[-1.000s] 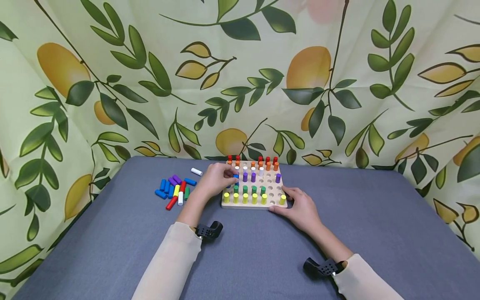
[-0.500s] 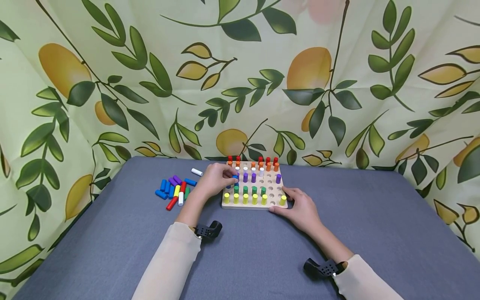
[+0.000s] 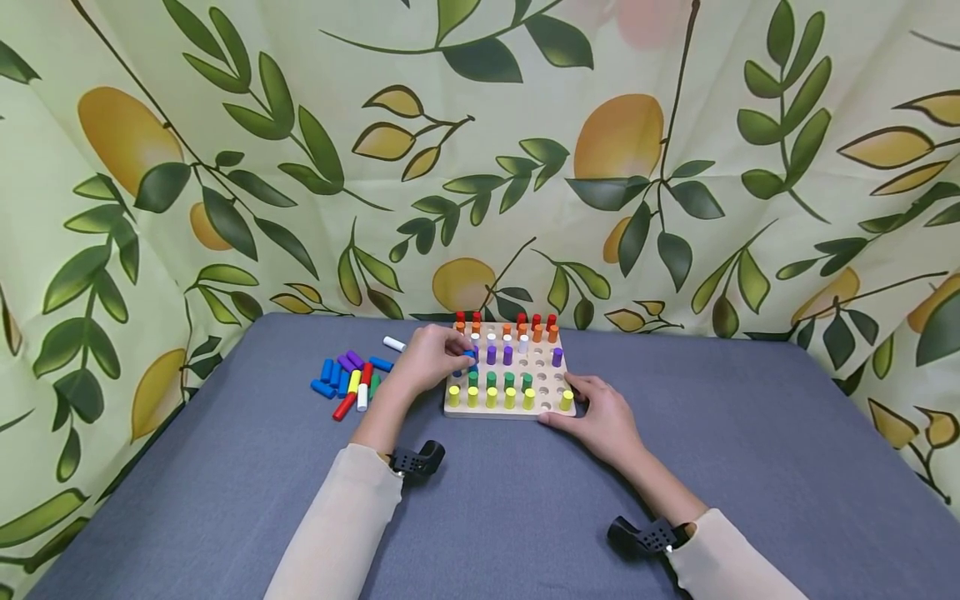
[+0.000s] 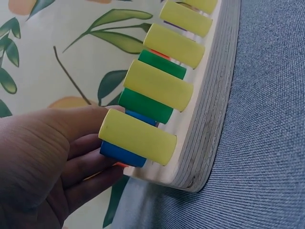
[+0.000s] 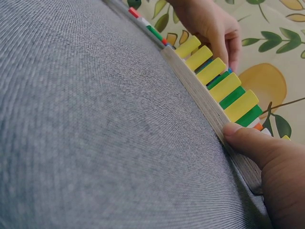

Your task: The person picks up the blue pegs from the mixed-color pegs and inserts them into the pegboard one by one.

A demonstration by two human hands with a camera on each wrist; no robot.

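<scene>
A wooden pegboard (image 3: 491, 412) carries rows of colored pegs, with yellow ones in front, then green, purple, white, orange and red toward the back. My left hand (image 3: 431, 358) reaches over its left side, thumb and fingertips pinching a blue peg (image 3: 470, 355) among the blue and purple rows. In the left wrist view a yellow peg (image 4: 138, 137) partly hides those fingertips. At the near right corner my right hand (image 3: 600, 417) grips the board, its thumb (image 5: 238, 133) against the front edge and its fingers along the right side.
Left of the board, loose pegs lie in a cluster on the grey cloth (image 3: 480, 517), among them a red peg (image 3: 344, 406) and a blue peg (image 3: 322, 388). A white peg (image 3: 393, 343) lies behind the left wrist. A leaf-print curtain (image 3: 510, 167) hangs behind the table.
The blue peg in my left hand has dipped slightly while the fingers stay over the same spot. My right hand keeps its place on the board.
</scene>
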